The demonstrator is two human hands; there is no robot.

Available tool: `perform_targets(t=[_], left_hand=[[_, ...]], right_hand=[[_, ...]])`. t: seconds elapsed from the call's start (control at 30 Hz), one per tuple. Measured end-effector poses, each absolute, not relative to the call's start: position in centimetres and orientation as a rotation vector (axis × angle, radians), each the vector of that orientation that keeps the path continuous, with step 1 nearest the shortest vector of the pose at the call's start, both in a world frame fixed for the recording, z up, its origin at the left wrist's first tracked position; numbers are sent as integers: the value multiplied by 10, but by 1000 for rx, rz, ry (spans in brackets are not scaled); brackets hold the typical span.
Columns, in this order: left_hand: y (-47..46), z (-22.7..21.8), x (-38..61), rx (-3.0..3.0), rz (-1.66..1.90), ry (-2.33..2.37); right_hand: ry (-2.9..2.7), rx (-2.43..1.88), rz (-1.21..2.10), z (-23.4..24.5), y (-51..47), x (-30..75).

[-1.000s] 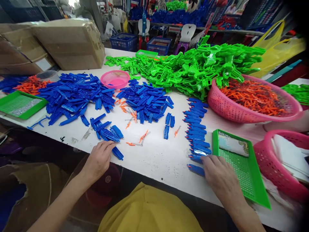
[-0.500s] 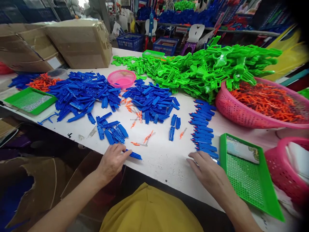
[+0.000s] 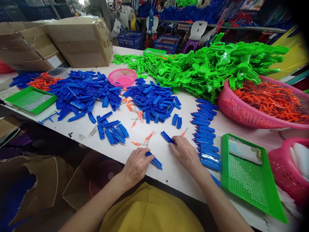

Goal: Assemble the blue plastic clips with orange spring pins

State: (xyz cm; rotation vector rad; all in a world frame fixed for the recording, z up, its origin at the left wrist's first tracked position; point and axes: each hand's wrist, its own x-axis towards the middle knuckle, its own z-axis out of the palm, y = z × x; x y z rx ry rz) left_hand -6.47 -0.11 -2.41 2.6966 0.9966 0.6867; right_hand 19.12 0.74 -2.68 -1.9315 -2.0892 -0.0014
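Note:
My left hand [image 3: 137, 163] is closed on a long blue plastic piece [image 3: 156, 162] at the table's near edge, open side up. To its right, my right hand [image 3: 185, 151] pinches the end of another blue plastic piece [image 3: 166, 136]. Just beyond my hands lie orange parts with thin springs [image 3: 148, 138]. Another orange part with a spring [image 3: 184, 131] is beside my right fingers. Two loose blue pieces [image 3: 176, 120] lie farther back. A column of blue pieces with orange tips [image 3: 204, 137] runs along the right.
Heaps of blue pieces [image 3: 89, 90] and green toy gun bodies [image 3: 193, 69] cover the back. A pink basket [image 3: 243, 111] holds orange parts. Green trays [image 3: 251, 180] stand right and left, a small pink basket [image 3: 122, 77] mid-table, cardboard boxes [image 3: 78, 43] at back left.
My left hand has moved right with its blue piece. My right hand has left the column, moved left and taken hold of a loose blue piece. The column has another piece at its near end.

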Motion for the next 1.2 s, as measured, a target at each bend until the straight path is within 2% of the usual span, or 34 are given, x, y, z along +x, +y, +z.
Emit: perform_targets(t=[0.17,0.4,0.57,0.7,0.87,1.2], left_hand=[[0,-27,-73,2576,639,999],[11,-19,-67,2586,504,1019],[15,-11,-65,2594,345,1022],[10,-4,-70,2526,270,1029],[-2,0,-73,2504,258,1121],[-5,3,-67,2531,271,1092]], right_hand=[[-2222,-2021,-290,-14,23,229],[-2493,-1951,-336,-4,31,239],[-2442,-1780,-278,-13,-16,210],[-2282,-1611,-69,-21,-50,196],[-2017,-1679,57,-18,-63,207],[-2073,-1661,196,-20,-55,209]])
